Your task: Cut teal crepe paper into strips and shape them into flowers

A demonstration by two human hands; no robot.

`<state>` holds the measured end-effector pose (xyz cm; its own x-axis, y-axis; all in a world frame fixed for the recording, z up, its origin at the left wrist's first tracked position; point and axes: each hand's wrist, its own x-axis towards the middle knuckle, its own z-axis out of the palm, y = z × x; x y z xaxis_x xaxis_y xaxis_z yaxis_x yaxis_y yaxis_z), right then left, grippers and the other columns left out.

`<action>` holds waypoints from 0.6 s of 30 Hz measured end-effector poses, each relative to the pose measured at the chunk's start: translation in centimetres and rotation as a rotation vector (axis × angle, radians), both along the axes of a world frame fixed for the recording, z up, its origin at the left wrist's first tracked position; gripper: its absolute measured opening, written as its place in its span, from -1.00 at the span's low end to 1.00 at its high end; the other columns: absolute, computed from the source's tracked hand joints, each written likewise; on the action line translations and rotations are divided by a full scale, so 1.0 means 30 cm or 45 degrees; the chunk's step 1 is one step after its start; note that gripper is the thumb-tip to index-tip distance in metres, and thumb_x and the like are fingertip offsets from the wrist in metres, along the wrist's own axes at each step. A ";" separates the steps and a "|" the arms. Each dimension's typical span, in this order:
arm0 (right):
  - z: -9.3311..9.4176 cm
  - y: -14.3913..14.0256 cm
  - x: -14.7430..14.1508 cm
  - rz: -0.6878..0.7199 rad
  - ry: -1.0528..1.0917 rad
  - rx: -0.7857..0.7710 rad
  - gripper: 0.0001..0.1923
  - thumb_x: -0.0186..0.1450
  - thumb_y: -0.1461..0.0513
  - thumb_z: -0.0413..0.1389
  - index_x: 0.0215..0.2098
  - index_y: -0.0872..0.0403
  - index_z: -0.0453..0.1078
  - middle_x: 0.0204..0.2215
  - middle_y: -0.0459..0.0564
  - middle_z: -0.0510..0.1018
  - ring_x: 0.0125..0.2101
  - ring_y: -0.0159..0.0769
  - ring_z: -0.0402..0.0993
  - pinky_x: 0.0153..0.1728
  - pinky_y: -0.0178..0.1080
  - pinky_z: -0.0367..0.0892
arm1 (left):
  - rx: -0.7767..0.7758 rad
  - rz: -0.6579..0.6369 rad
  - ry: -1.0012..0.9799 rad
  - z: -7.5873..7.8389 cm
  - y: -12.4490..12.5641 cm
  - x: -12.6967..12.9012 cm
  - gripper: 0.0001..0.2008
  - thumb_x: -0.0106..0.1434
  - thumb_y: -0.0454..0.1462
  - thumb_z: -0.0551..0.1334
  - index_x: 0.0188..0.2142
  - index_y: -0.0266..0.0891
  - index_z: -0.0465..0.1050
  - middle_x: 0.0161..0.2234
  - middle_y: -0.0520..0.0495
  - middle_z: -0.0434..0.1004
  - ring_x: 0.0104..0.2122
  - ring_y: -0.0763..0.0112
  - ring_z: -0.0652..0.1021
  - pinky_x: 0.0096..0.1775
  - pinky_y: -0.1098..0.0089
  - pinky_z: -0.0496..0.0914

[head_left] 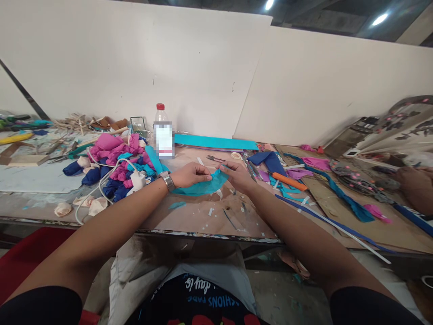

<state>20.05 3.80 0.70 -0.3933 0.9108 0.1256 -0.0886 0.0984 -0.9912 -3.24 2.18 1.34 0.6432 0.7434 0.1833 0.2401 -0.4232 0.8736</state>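
Note:
A strip of turquoise crepe-like material (pixel 199 188) curves between my hands, low over the work table (pixel 189 216). My left hand (pixel 191 175), with a metal watch on its wrist, pinches the strip near its upper edge. On the other side, my right hand (pixel 237 175) grips the strip's gathered end between thumb and fingers. The gathered part (pixel 217 173) bunches up between the two sets of fingertips. Just beyond my hands lies a pair of scissors (pixel 216 159), with a roll of tape (pixel 236 155) beside it.
Pink and blue crumpled pieces (pixel 115 153) pile up at left, with a white cable (pixel 100 185) across them. A red-capped bottle (pixel 161 113) stands behind. An orange-handled cutter (pixel 289 181) and scraps lie at right. Another person's hand (pixel 414 187) is at the far right.

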 end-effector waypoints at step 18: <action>-0.020 -0.002 0.005 0.184 -0.112 -0.169 -0.48 0.07 -0.11 0.40 -0.22 0.10 0.55 -0.42 -0.04 0.59 -0.44 -0.34 0.47 -0.38 -0.27 0.37 | 0.000 0.156 -0.162 0.005 -0.003 0.012 -0.57 0.23 0.06 0.30 -0.31 -0.31 0.55 -0.38 -0.03 0.52 -0.39 0.46 0.42 -0.31 0.42 0.31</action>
